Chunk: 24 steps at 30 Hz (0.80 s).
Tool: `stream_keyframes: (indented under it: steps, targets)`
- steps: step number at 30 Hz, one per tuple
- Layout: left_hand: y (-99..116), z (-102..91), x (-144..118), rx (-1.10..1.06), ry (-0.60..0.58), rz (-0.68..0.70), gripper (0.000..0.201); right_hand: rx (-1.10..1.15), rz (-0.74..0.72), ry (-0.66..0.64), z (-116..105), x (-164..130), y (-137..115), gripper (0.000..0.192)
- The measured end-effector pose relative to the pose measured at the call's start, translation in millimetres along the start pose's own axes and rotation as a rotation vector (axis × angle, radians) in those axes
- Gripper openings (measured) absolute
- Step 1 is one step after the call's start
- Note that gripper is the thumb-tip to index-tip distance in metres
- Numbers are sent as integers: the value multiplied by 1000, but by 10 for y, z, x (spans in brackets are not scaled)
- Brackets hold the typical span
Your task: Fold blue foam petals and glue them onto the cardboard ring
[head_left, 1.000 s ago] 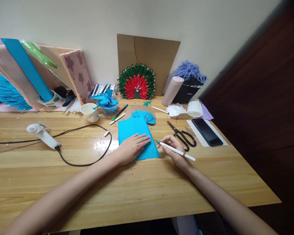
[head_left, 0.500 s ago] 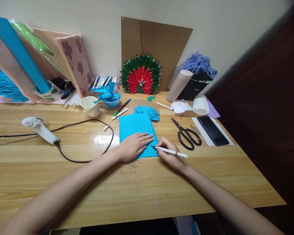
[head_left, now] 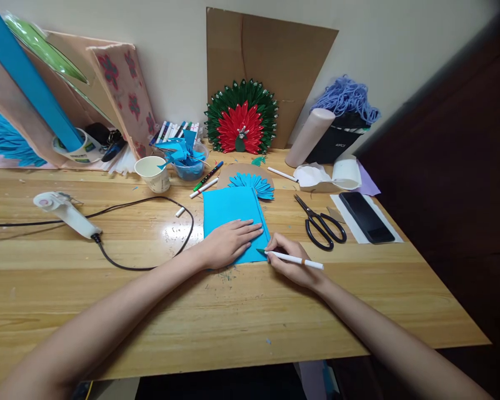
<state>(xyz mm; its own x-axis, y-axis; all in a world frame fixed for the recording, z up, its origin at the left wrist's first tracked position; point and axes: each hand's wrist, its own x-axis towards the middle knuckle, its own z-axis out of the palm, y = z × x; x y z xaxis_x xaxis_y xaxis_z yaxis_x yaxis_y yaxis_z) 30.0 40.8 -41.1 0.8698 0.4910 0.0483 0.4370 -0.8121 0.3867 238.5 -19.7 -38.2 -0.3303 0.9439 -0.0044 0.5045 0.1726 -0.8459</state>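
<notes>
A blue sheet (head_left: pixel 229 206), which looks folded or layered along its right edge, lies on the wooden table. My left hand (head_left: pixel 230 243) rests flat on it with the fingers stretched toward the right edge. In my right hand (head_left: pixel 289 261) is a white marker pen (head_left: pixel 300 261) with an orange band and a dark green tip. Its tip points left, at the sheet's lower right part; whether it touches cannot be told. Just behind the sheet, blue paper petals (head_left: pixel 254 185) lie on a round piece of cardboard (head_left: pixel 229 173).
Black-handled scissors (head_left: pixel 321 223) and a phone (head_left: pixel 366 216) lie to the right. On the left are a white glue gun (head_left: pixel 69 214) with a looping cord and a paper cup (head_left: pixel 152 173). A red and green peacock craft (head_left: pixel 241 125) leans against cardboard (head_left: pixel 270 55) at the back.
The view has shifted slightly, so the things at the back appear higher. Both hands keep nearly the same place on the blue sheet, and the marker pen stays in my right hand.
</notes>
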Motion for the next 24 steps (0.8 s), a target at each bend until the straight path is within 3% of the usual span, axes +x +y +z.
stream_keyframes:
  steps: [9,14,20,24]
  targets:
    - [6,-19,6,2,-28,-5,46,74,-32,-106,-24,-22,75,7]
    - [8,-18,7,-6,-25,-4,46,221,16,83,-8,0,105,6]
    - [-6,0,-4,-13,-17,-1,45,50,73,111,6,20,6,5]
    - [-17,20,-4,-15,-14,-5,46,-61,18,96,-2,14,-47,4]
